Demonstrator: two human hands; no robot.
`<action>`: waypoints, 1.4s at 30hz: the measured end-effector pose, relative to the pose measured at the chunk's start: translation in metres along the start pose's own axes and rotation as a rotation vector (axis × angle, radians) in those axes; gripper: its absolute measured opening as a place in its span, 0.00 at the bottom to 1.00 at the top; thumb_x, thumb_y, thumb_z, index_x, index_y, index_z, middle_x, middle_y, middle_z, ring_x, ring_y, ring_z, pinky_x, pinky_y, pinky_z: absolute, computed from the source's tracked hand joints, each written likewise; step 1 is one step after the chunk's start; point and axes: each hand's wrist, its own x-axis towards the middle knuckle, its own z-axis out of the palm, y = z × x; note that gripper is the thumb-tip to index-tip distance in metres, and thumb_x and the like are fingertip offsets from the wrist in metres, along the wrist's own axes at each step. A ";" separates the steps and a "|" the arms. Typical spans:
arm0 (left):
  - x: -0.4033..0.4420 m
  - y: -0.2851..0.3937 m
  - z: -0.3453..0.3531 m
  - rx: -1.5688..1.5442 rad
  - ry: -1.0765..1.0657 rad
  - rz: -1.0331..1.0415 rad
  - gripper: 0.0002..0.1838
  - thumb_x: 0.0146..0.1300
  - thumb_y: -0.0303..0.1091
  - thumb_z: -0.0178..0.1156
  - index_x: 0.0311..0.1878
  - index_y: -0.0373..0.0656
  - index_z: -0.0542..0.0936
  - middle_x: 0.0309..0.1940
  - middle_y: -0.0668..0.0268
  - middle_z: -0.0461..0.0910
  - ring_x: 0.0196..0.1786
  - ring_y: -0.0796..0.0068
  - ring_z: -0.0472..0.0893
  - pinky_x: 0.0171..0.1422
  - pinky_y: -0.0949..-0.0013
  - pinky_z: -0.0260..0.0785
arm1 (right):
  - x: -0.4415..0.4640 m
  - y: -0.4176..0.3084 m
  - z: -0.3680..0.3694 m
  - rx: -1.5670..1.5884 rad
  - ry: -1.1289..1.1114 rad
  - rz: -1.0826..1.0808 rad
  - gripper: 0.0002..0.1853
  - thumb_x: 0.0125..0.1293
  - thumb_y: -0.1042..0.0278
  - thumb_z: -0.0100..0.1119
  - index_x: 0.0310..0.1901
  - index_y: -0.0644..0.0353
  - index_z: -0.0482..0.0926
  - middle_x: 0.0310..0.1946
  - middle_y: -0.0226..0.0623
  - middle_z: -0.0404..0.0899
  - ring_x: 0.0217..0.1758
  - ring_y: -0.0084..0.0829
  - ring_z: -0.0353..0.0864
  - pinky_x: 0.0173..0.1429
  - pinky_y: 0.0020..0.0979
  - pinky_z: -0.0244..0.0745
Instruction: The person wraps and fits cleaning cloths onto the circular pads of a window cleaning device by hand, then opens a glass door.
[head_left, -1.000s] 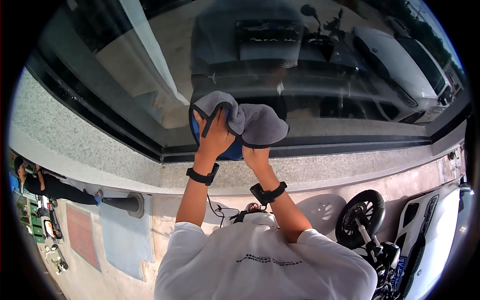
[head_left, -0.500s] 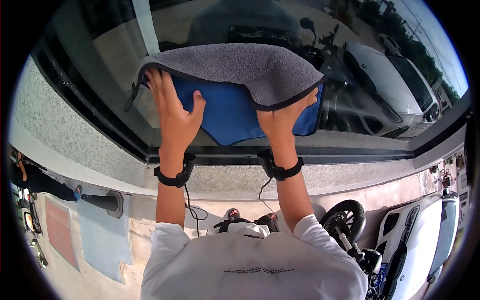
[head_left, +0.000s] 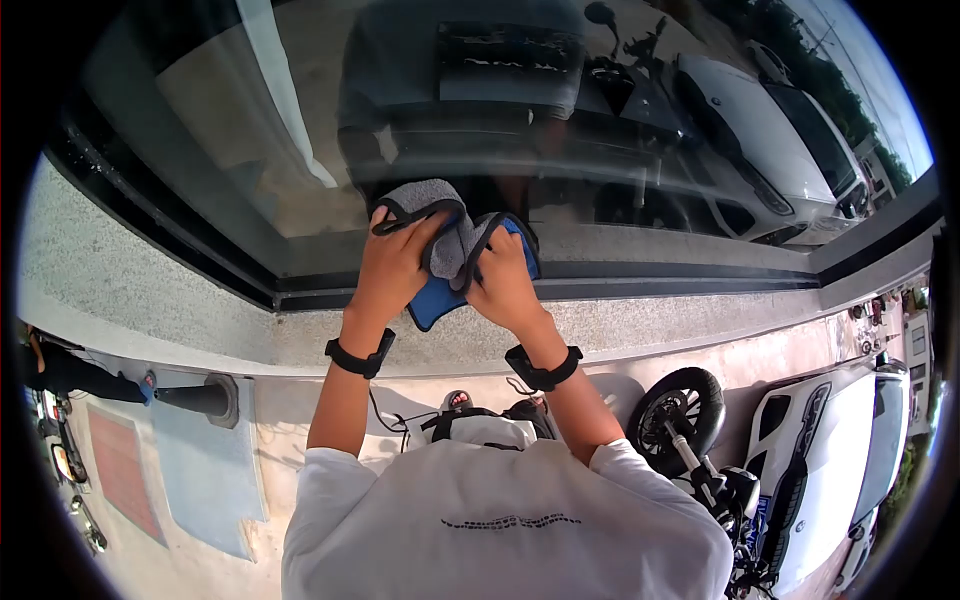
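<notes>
A grey and blue cloth (head_left: pixel 448 245) with black edging is bunched up near the lower edge of the dark window glass (head_left: pixel 420 150). My left hand (head_left: pixel 393 262) grips its left part, fingers curled into the grey folds. On the right side, my right hand (head_left: pixel 505 278) is closed on the cloth, with a blue part showing around its fingers. A blue corner hangs down between the two wrists, over the window frame (head_left: pixel 620 288). Each wrist wears a black band.
Below the frame runs a speckled stone sill (head_left: pixel 640 325). A motorcycle (head_left: pixel 680 415) and a white car (head_left: pixel 825 470) stand at the right. At the left are another person's leg (head_left: pixel 95 378) and a dark cone (head_left: pixel 200 400).
The cloth was spread wide against the glass half a second ago and is now bunched. Both hands have moved down and closer together, still holding it.
</notes>
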 end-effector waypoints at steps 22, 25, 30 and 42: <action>-0.080 0.044 0.105 -0.665 -0.143 -0.400 0.30 0.70 0.29 0.56 0.71 0.42 0.57 0.61 0.39 0.75 0.62 0.32 0.74 0.61 0.48 0.71 | -0.134 0.074 0.024 -0.305 -0.029 0.428 0.29 0.48 0.67 0.70 0.55 0.61 0.76 0.53 0.46 0.74 0.60 0.50 0.72 0.64 0.48 0.67; -0.085 0.045 0.124 -0.559 -0.327 -0.411 0.29 0.71 0.29 0.55 0.72 0.44 0.56 0.60 0.37 0.74 0.60 0.30 0.74 0.58 0.46 0.72 | -0.142 0.094 0.013 -0.297 0.006 0.533 0.27 0.49 0.71 0.67 0.55 0.61 0.76 0.51 0.47 0.76 0.57 0.53 0.74 0.63 0.49 0.68; -0.086 0.054 0.129 -0.468 -0.275 -0.357 0.27 0.70 0.34 0.51 0.71 0.36 0.64 0.60 0.39 0.75 0.62 0.34 0.73 0.75 0.43 0.58 | -0.144 0.095 0.010 -0.244 0.028 0.528 0.24 0.52 0.77 0.61 0.54 0.61 0.78 0.52 0.50 0.79 0.55 0.58 0.75 0.60 0.50 0.70; -0.130 -0.003 0.111 0.094 -0.471 -0.313 0.27 0.68 0.36 0.50 0.70 0.44 0.70 0.68 0.46 0.72 0.70 0.46 0.71 0.76 0.39 0.57 | -0.120 0.076 0.051 -0.037 -0.038 0.435 0.16 0.53 0.78 0.57 0.46 0.66 0.76 0.36 0.55 0.81 0.44 0.60 0.79 0.52 0.54 0.73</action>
